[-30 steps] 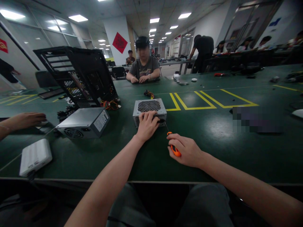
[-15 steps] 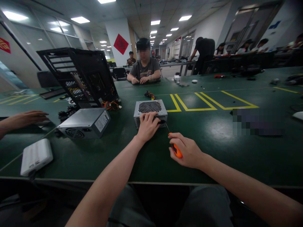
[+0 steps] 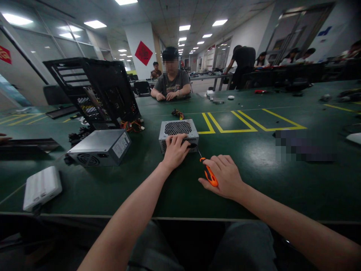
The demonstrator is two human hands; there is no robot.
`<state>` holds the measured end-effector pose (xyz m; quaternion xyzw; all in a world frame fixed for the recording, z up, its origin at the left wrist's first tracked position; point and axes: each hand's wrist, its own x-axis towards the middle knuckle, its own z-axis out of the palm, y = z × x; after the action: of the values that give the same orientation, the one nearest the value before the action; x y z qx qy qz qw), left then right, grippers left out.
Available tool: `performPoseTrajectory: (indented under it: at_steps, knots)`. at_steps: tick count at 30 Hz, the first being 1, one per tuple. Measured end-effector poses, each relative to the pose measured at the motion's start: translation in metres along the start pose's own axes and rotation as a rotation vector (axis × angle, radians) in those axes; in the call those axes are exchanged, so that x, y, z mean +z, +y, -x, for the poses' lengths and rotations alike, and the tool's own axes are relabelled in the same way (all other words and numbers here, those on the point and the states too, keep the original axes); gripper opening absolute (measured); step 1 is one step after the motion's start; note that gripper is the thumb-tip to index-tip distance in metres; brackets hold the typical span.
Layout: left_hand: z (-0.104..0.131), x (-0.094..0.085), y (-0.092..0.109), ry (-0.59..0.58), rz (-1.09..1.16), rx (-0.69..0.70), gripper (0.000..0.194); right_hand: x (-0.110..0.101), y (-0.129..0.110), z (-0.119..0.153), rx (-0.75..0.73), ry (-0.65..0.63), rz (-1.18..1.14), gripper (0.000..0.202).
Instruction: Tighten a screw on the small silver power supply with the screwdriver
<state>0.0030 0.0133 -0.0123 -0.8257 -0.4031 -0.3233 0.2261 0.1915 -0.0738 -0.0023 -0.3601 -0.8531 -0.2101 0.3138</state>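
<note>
A grey metal box with a honeycomb grille, a power supply [image 3: 178,127], sits on the green table in front of me. My left hand [image 3: 177,151] lies over its near side, fingers bent against the casing. In my right hand [image 3: 222,175] is an orange-handled screwdriver [image 3: 211,177], its thin shaft pointing up and left to the box's near right corner. A black part shows at that corner, beside my left fingertips. The screwdriver's tip cannot be made out.
Left stand a second power supply [image 3: 99,146], an open black computer case [image 3: 97,90] and a white device [image 3: 42,188]. Coloured cables [image 3: 178,114] lie behind the box. A person [image 3: 172,79] sits across the green table [image 3: 239,203].
My right hand's fingers have shifted on the screwdriver handle, the thumb now away from it. Another person's hand at the left has drawn back toward the edge of view.
</note>
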Motion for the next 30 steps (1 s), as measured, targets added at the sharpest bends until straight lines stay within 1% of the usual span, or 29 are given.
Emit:
performPoseTrajectory:
  at_steps: [3, 6, 9, 16, 23, 26, 30]
  knots:
    - [-0.0001, -0.0005, 0.0002, -0.007, 0.000, -0.001, 0.012, 0.0012, 0.0004, 0.0006, -0.001, -0.011, -0.030, 0.027]
    - [-0.0004, -0.0010, 0.0006, -0.006, 0.001, -0.002, 0.012, 0.0033, 0.0012, 0.0022, -0.054, -0.033, -0.045, 0.017]
    - [-0.0006, -0.0011, 0.0009, -0.003, 0.005, 0.000, 0.011, 0.0030, 0.0014, 0.0028, -0.091, -0.038, -0.034, 0.013]
    - [-0.0005, 0.0000, 0.0022, 0.007, 0.018, 0.001, 0.010, -0.0011, 0.0029, 0.0022, -0.117, -0.049, -0.045, 0.016]
    - [-0.0003, 0.0023, 0.0036, 0.033, 0.015, -0.007, 0.011, -0.0020, 0.0049, 0.0025, -0.150, -0.051, 0.010, 0.023]
    - [0.0000, 0.0026, 0.0031, 0.042, 0.007, -0.001, 0.010, -0.0018, 0.0052, 0.0021, -0.132, -0.042, 0.027, 0.026]
    - [-0.0002, 0.0034, 0.0023, 0.045, 0.013, 0.002, 0.010, -0.0009, 0.0051, 0.0023, -0.050, -0.029, -0.002, 0.028]
